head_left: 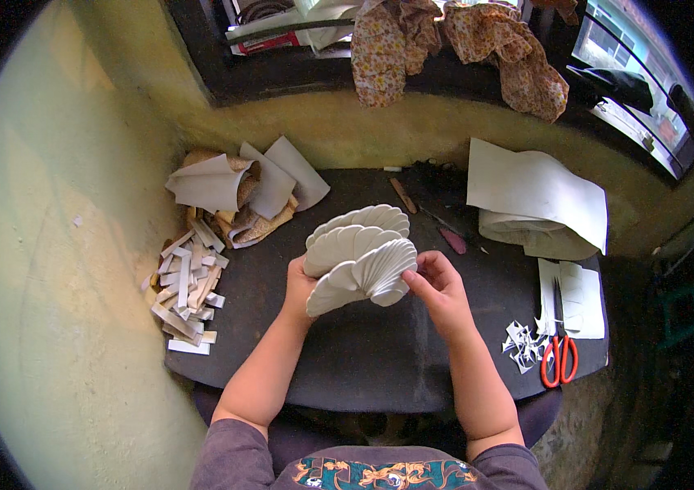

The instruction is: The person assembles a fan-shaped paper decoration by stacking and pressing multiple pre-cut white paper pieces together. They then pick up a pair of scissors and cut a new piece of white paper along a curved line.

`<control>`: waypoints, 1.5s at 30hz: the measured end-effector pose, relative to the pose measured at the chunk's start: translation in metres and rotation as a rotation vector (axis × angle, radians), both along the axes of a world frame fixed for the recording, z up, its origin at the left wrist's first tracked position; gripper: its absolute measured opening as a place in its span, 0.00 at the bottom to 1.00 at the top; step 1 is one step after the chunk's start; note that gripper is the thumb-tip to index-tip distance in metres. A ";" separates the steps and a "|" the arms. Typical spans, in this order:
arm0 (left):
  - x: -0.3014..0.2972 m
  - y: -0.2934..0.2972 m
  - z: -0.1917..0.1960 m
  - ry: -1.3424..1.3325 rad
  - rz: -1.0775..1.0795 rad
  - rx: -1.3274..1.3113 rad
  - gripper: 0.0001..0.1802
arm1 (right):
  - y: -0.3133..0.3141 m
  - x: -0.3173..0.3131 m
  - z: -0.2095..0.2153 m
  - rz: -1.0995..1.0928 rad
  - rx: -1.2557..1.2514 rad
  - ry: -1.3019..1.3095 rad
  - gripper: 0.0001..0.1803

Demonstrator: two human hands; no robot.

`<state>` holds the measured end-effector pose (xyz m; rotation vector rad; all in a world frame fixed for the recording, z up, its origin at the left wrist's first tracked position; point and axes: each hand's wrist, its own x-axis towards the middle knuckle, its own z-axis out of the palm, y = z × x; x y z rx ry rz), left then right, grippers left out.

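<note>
Over the middle of the dark table I hold a fanned-out bundle of thin white rounded pieces (361,265), spread in overlapping scalloped rows. My left hand (298,291) is closed on the bundle's left side, most of its fingers hidden behind the pieces. At the right edge, the thumb and fingers of my right hand (437,286) pinch the outermost pieces. What the pieces are made of, I cannot tell.
The black table (363,359) stands against a yellowish wall. Short pale strips (188,282) are heaped at left, below curled sheets (233,184). At right are a bent white sheet (535,192), scraps (524,343) and red-handled scissors (559,351). A knife-like tool (451,238) lies behind.
</note>
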<state>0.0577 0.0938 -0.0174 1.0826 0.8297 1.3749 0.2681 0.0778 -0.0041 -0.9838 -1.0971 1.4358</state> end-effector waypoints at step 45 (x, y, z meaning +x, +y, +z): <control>-0.001 0.006 -0.018 0.309 -0.043 0.088 0.40 | -0.004 0.000 0.007 0.043 0.010 0.110 0.15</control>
